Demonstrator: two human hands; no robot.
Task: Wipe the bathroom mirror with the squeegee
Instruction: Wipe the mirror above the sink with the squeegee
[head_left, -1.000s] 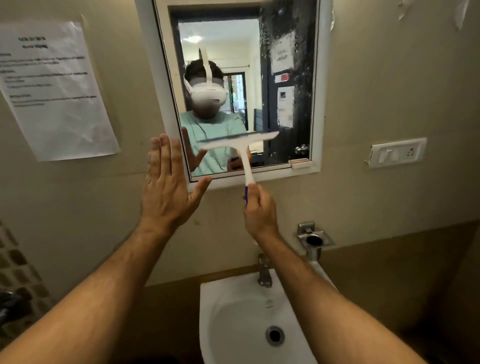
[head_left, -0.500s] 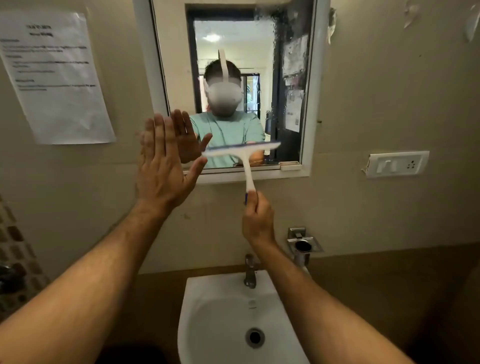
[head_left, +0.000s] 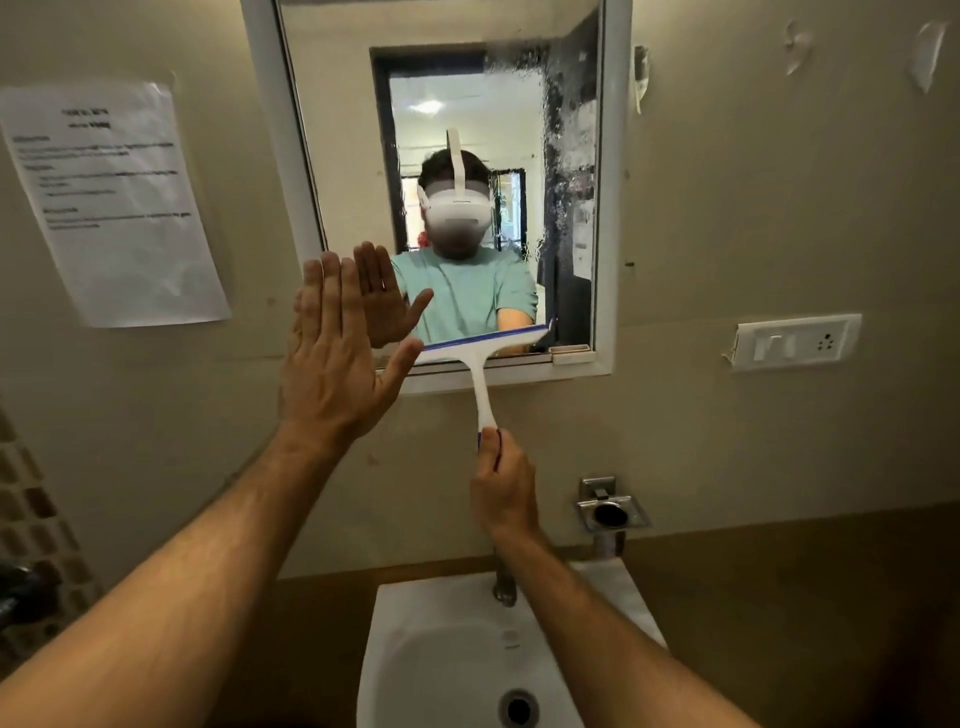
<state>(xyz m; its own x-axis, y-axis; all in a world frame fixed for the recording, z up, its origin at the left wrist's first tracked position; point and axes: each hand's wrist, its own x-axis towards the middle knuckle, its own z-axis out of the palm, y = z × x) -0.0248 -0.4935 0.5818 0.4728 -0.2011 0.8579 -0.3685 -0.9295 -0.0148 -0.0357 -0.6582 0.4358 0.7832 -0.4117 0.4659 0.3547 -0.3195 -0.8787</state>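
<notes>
Fingers (head_left: 491, 457) around squeegee (head_left: 480, 353) (seemingly tight)

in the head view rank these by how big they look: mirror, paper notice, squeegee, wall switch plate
Largest to smallest, as they look:
1. mirror, cut off at the top edge
2. paper notice
3. squeegee
4. wall switch plate
The squeegee and plate look close in size, and the squeegee sits nearer the camera, so that order is unsure.

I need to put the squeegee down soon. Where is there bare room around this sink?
The sink rim left of the tap is bare, and so is the basin around the drain. The ledge right of the tap, below the metal holder, also looks free. Both forearms cross the middle, so the tap area is crowded.
</notes>
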